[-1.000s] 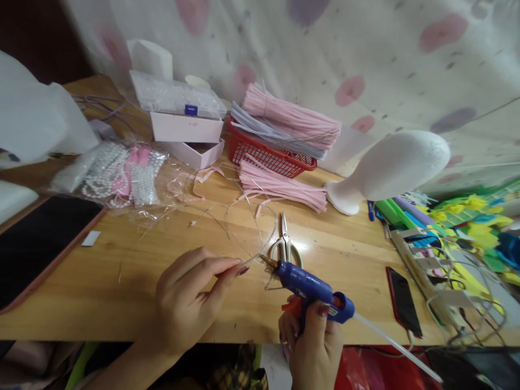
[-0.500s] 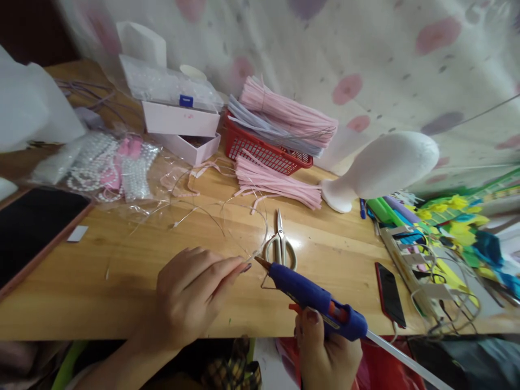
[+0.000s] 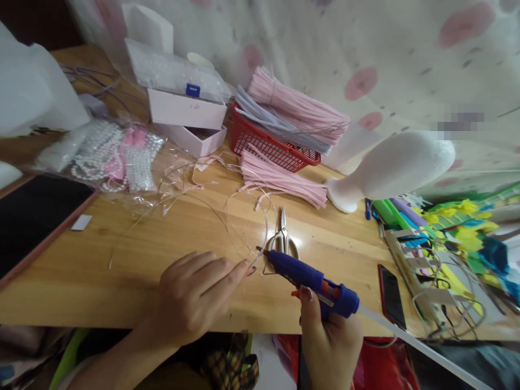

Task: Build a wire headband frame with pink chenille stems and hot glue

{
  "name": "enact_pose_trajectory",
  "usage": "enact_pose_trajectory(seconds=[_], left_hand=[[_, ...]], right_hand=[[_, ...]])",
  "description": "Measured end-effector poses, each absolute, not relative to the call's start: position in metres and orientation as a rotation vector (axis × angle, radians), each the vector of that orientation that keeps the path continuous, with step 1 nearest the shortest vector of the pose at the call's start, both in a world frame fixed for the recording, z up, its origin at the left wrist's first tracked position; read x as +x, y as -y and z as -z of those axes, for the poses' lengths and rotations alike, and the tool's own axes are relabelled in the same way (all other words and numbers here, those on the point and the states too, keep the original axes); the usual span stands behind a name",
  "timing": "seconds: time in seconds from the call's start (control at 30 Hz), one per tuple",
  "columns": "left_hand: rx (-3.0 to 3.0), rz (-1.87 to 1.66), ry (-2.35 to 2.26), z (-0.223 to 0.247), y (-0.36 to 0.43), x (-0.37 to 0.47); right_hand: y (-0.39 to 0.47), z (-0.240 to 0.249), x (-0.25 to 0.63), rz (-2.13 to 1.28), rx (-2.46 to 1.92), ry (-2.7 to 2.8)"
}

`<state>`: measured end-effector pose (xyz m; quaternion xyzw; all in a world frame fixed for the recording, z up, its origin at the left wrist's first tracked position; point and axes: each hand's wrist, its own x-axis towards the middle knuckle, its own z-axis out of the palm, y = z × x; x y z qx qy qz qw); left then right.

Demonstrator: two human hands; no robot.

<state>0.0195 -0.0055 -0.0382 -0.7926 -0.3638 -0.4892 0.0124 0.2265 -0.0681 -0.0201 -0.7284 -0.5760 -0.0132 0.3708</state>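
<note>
Thin looped wire (image 3: 267,225) is pinched between the thumb and fingers of my left hand (image 3: 199,295); its loops stand above the table. My right hand (image 3: 330,338) is wrapped round the handle of a blue glue gun (image 3: 311,279), with a long clear glue stick (image 3: 418,344) coming out of its back end. The gun's nozzle lies at the wire, close to my left fingertips; whether it touches cannot be made out. Scissors (image 3: 283,233) with pale handles lie on the table just behind the nozzle, partly covered by the gun.
A red basket (image 3: 272,146) holds pink and grey-blue pipe cleaners, with a pink bundle (image 3: 284,181) before it. A white foam head (image 3: 390,168) stands to the right, near a phone (image 3: 392,295) and power strip (image 3: 410,271). Bagged pearl strings (image 3: 142,162) and a tablet (image 3: 38,222) lie left.
The glue gun's nozzle has moved slightly up and across the wire beside my left fingertips. Both hands keep their holds. The whole view has shifted a little.
</note>
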Motion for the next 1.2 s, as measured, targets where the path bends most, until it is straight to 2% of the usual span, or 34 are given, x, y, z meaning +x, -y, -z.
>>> enact_pose_trajectory(seconds=[0.53, 0.7, 0.9, 1.2], left_hand=[[-2.501, 1.437, 1.143, 0.036, 0.008, 0.021], [-2.471, 1.432, 1.163, 0.041, 0.009, 0.023], [-2.461, 1.365, 1.126, 0.042, 0.006, 0.020], [-2.473, 1.290, 1.130, 0.042, 0.006, 0.017]], right_hand=[[0.064, 0.022, 0.227, -0.065, -2.025, 1.302], [0.063, 0.021, 0.226, -0.056, -1.978, 1.387], [0.063, 0.017, 0.216, 0.109, -1.922, 1.488], [0.064, 0.010, 0.206, 0.120, -1.797, 1.553]])
